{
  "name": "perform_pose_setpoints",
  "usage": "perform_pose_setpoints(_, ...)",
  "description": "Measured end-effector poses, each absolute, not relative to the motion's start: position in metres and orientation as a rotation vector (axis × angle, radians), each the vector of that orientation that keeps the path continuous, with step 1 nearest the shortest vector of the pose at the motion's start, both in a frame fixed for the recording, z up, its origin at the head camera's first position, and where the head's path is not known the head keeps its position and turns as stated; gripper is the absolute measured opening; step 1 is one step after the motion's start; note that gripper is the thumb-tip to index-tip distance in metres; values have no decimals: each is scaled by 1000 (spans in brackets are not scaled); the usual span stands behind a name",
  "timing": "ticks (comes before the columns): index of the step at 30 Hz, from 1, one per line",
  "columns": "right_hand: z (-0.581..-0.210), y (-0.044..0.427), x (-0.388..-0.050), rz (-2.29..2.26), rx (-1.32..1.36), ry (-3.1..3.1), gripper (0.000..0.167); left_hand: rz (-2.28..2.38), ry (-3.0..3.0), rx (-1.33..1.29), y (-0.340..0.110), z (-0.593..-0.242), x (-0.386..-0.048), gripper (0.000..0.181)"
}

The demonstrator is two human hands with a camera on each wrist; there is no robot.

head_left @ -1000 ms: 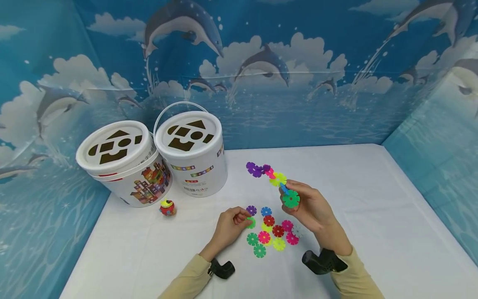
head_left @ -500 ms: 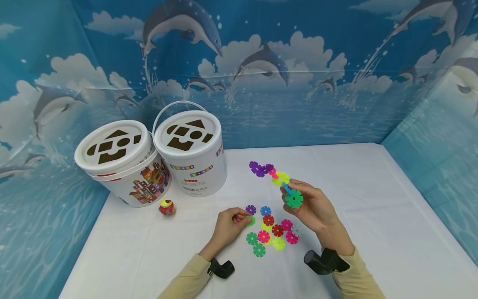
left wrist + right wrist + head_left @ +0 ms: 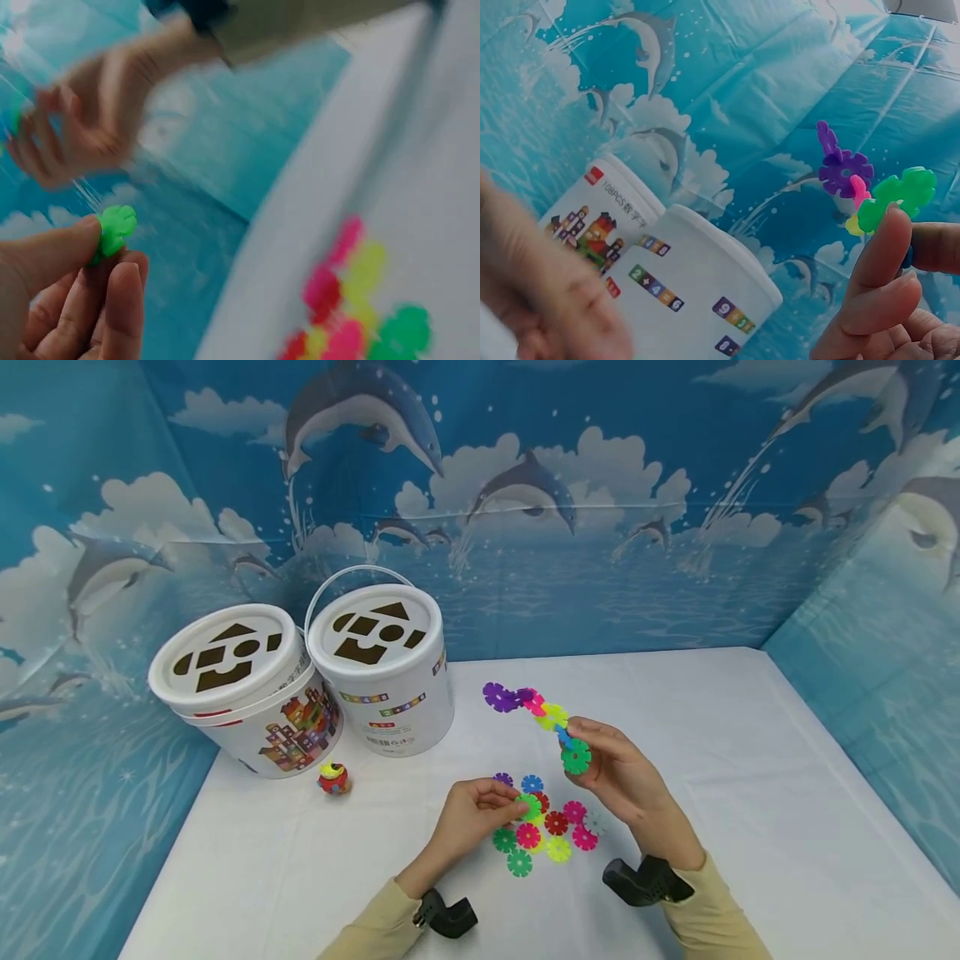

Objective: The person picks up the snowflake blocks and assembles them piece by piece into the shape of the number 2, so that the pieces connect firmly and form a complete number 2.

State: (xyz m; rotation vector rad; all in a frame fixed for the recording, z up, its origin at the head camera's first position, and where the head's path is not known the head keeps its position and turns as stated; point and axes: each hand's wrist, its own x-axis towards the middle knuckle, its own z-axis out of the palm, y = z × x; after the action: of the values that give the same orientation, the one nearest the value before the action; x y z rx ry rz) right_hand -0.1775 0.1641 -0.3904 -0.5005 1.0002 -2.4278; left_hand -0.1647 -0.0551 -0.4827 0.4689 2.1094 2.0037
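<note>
My left hand [image 3: 474, 817] pinches a light green notched disc [image 3: 529, 807] between thumb and fingers, above the loose discs; the left wrist view shows this disc [image 3: 115, 229] at the fingertips. To the right and a little higher, my right hand [image 3: 628, 773] holds a chain of joined discs by its lower end. The chain runs from a green disc [image 3: 576, 757] through blue, a yellow disc [image 3: 552, 717] and pink to purple discs [image 3: 500, 697] at the far tip. In the right wrist view the green end [image 3: 897, 199] is beside my thumb.
Loose discs in several colours, among them a red disc [image 3: 556, 823] and a green disc [image 3: 519, 862], lie on the white table [image 3: 750, 777]. Two white lidded buckets [image 3: 408, 718] stand at the back left, with a small red and yellow toy [image 3: 334, 778] before them.
My left hand has lifted the light green disc off the table and moved right with it. The chain in my right hand has shifted slightly left.
</note>
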Motion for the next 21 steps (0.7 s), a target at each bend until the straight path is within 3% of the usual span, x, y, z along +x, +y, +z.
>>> perform_pose_setpoints(9,-391,158,-176,-2364,-528,1286,26,2145,1923,475,-52,-421,-145,20)
perform_pose_setpoints(21,-396,151,-176,-2333,-493,1484,17,2250,1907,511,-51,-414,-138,15)
